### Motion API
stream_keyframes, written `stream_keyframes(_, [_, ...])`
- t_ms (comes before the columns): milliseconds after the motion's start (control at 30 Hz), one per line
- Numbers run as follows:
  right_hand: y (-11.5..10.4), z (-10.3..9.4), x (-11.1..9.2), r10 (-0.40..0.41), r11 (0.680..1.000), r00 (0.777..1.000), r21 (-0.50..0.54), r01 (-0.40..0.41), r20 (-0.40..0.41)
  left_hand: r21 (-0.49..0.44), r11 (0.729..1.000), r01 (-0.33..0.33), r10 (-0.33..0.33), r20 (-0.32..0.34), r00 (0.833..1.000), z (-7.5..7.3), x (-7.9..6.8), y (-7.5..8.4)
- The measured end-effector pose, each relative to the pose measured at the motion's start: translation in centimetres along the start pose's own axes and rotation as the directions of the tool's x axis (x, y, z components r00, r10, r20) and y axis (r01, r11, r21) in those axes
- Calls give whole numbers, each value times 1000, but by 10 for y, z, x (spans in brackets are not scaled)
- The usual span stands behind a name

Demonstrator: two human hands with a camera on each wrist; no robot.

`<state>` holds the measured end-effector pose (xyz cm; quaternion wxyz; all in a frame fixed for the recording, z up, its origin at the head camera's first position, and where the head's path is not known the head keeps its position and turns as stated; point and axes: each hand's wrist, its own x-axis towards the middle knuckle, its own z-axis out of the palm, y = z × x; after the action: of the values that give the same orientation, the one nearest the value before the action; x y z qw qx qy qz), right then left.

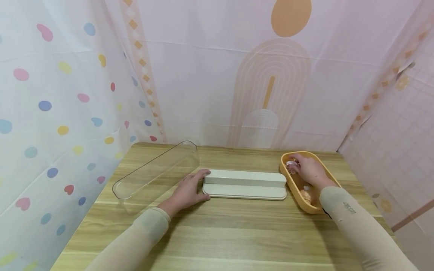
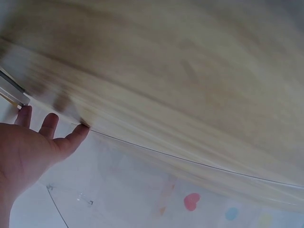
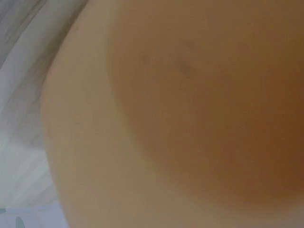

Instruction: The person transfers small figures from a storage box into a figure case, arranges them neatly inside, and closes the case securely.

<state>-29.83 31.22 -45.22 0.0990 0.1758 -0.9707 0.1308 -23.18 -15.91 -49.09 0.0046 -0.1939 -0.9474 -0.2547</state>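
Observation:
My left hand (image 1: 185, 192) rests at the left end of a long cream stepped base (image 1: 245, 191), its thumb by the front corner and its fingertips by the back corner. In the left wrist view its fingers (image 2: 71, 141) look spread and relaxed. At the right, my right hand (image 1: 312, 171) reaches down into an orange oblong bin (image 1: 333, 174). Its fingertips pinch a small pinkish-white crumpled item (image 1: 291, 167) near the bin's far left side. A pale orange fluffy item (image 1: 306, 195) lies toward the near end of the bin. The right wrist view is mostly blurred orange bin wall.
A clear oblong plastic box (image 1: 156, 173) stands on the left of the wooden table (image 1: 237, 233), just behind my left hand. Patterned cloth (image 1: 196, 82) hangs behind the table and along both sides. The bin stands close to the right end of the cream base.

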Motion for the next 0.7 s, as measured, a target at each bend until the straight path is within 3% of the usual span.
stream_keyframes(433, [0,4,-5,70,996,997,-54,-69,17,2,1000,6,-6,-2,1000,1,0,1])
stream_keyframes(700, [0,8,-7,62,995,998,-76,-63,-10,-5,1000,12,-12,-1,1000,1,0,0])
